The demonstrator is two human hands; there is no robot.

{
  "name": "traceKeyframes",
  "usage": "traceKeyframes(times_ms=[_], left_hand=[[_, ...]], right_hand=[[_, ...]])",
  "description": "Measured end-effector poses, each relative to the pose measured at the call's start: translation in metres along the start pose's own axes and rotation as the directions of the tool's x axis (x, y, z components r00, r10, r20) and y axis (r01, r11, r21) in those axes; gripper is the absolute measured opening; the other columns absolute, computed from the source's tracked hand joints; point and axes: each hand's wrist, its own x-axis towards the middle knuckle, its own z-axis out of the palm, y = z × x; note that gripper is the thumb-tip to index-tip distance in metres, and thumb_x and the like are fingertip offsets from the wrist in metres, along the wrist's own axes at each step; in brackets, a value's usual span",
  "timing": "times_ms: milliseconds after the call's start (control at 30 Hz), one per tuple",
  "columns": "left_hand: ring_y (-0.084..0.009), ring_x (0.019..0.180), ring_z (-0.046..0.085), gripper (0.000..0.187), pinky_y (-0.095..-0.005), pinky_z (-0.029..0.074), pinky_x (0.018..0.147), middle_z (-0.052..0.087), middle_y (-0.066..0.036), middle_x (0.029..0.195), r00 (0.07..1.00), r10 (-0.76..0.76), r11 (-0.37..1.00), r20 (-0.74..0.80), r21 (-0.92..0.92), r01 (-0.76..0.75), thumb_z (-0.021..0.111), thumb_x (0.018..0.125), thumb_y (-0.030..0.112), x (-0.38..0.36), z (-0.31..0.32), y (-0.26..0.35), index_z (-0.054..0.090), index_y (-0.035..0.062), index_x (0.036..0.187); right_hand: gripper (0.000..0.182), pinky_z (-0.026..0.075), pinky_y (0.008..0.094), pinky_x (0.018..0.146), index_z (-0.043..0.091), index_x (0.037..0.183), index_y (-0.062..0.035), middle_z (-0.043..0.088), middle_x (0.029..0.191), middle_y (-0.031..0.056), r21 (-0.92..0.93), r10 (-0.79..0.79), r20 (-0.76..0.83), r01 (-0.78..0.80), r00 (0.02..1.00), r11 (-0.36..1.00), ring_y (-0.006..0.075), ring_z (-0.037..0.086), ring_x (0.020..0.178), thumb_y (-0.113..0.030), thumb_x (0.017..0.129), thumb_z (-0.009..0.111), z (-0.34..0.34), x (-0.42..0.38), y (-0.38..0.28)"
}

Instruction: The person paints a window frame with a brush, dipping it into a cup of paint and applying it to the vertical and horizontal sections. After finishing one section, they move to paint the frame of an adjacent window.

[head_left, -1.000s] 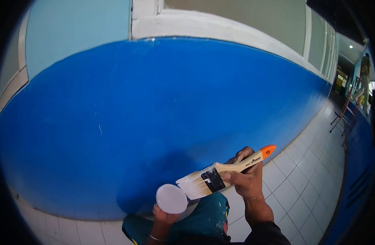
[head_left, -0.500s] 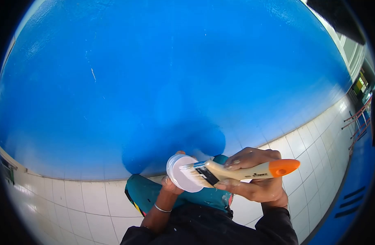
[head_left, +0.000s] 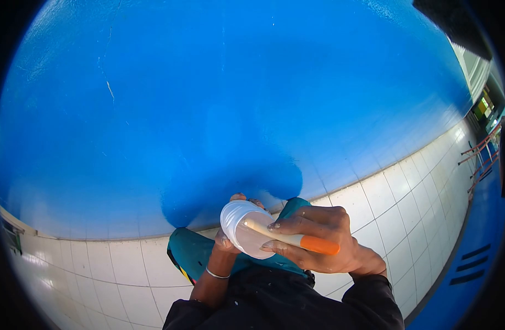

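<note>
1. Two things are held: the left hand [head_left: 225,243] is wrapped around a white cup [head_left: 234,215], with fingertips showing past its far side.
2. The right hand [head_left: 340,239] is closed on a paintbrush [head_left: 289,238], thumb and fingers pinching the pale handle from either side.
3. The paintbrush points down into the cup's mouth; its bristles are hidden, and its orange handle end [head_left: 320,245] sticks out toward the right wrist.
4. The cup is tilted, its opening facing the person, its ridged side toward the wall; how full it is, I cannot tell.
5. Both hands are in front of the person's dark top [head_left: 274,302], above green trousers [head_left: 195,250].
6. A thin pale band [head_left: 217,276] circles the left wrist.
7. Beyond stands a blue wall [head_left: 153,121], marked by a pale scratch [head_left: 110,91].
8. White tiles [head_left: 120,272] cover the floor along its foot.
</note>
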Motion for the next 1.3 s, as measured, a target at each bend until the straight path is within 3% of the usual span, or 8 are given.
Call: traceKeyframes(times_ms=[167,367,467,600,867,1067,1233,1300], left_hand=[[-0.038,0.127,0.052,0.107,-0.0519,0.047,0.106,0.047,-0.019,0.137,0.999,-0.009,1.0,-0.036,0.0,0.009,0.094,0.057,0.031,-0.001,0.002,0.001,0.035,0.0178,0.145],[-0.0389,0.128,0.052,0.106,-0.0519,0.047,0.106,0.047,-0.02,0.138,1.0,-0.01,1.0,-0.004,-0.007,0.01,0.093,0.057,0.027,0.001,0.003,0.001,0.034,0.017,0.145],[-0.0386,0.128,0.052,0.106,-0.0523,0.048,0.106,0.047,-0.02,0.138,1.0,-0.001,1.0,-0.006,-0.018,0.001,0.093,0.058,0.026,0.001,0.001,0.0,0.034,0.0173,0.145],[-0.0375,0.127,0.053,0.103,-0.0522,0.049,0.107,0.05,-0.017,0.133,0.998,-0.021,0.999,-0.061,0.038,0.023,0.095,0.059,0.039,0.001,0.007,0.001,0.035,0.0201,0.141],[-0.0362,0.123,0.058,0.1,-0.0496,0.05,0.105,0.053,-0.02,0.135,0.985,-0.028,0.994,-0.173,0.095,0.045,0.092,0.062,0.034,-0.005,0.014,0.002,0.035,0.014,0.141],[-0.0269,0.131,0.053,0.1,-0.0433,0.044,0.111,0.054,-0.012,0.137,0.983,0.008,1.0,-0.184,-0.021,-0.012,0.09,0.07,0.029,-0.017,0.009,-0.005,0.03,0.0052,0.146],[-0.0335,0.143,0.04,0.105,-0.054,0.042,0.112,0.039,-0.014,0.155,0.972,0.01,1.0,-0.234,0.023,-0.005,0.081,0.076,0.052,-0.03,0.003,-0.012,0.026,0.0093,0.154],[-0.0339,0.146,0.036,0.105,-0.0551,0.04,0.113,0.034,-0.014,0.159,0.962,0.007,1.0,-0.271,0.007,-0.005,0.076,0.079,0.058,-0.034,0.001,-0.017,0.024,0.0102,0.156]], right_hand=[[0.028,0.053,0.0335,0.055,0.072,0.096,-0.0085,0.072,0.08,0.0105,0.073,-0.007,-0.11,0.015,0.994,0.997,0.0246,0.069,0.066,-0.015,0.073,0.087,0.013,-0.001,0.01],[0.028,0.052,0.0327,0.053,0.073,0.094,-0.0071,0.072,0.079,0.009,-0.019,0.033,-0.055,-0.035,0.998,0.999,0.0232,0.068,0.064,-0.015,0.072,0.088,0.018,-0.002,0.012],[0.028,0.052,0.0306,0.054,0.073,0.095,-0.006,0.072,0.078,0.0096,0.099,0.016,-0.136,-0.002,0.991,0.995,0.021,0.07,0.065,-0.014,0.073,0.089,0.012,0.001,0.012],[0.027,0.057,0.028,0.061,0.073,0.094,-0.0022,0.075,0.086,0.0127,0.256,0.23,-0.102,-0.197,0.968,0.946,0.0166,0.072,0.071,-0.011,0.074,0.09,-0.009,-0.003,-0.004],[0.032,0.059,0.0302,0.069,0.064,0.09,0.0049,0.072,0.087,0.016,0.668,0.587,-0.129,-0.368,0.799,0.647,0.0184,0.071,0.074,0.002,0.07,0.089,0.001,-0.014,0.006],[0.031,0.057,0.0303,0.061,0.063,0.09,0.0032,0.068,0.079,0.0134,0.851,0.667,-0.227,-0.189,0.709,0.49,0.019,0.068,0.066,0.006,0.069,0.085,-0.002,-0.022,0.028],[0.036,0.059,0.0315,0.059,0.056,0.097,0.0019,0.066,0.09,0.0145,0.904,0.713,-0.283,-0.071,0.641,0.423,0.0217,0.069,0.071,0.006,0.072,0.081,0.012,-0.044,0.046],[0.038,0.062,0.0377,0.059,0.051,0.103,0.0013,0.065,0.093,0.0162,0.946,0.719,-0.246,-0.002,0.651,0.325,0.0262,0.07,0.074,0.009,0.076,0.076,0.016,-0.046,0.043]])
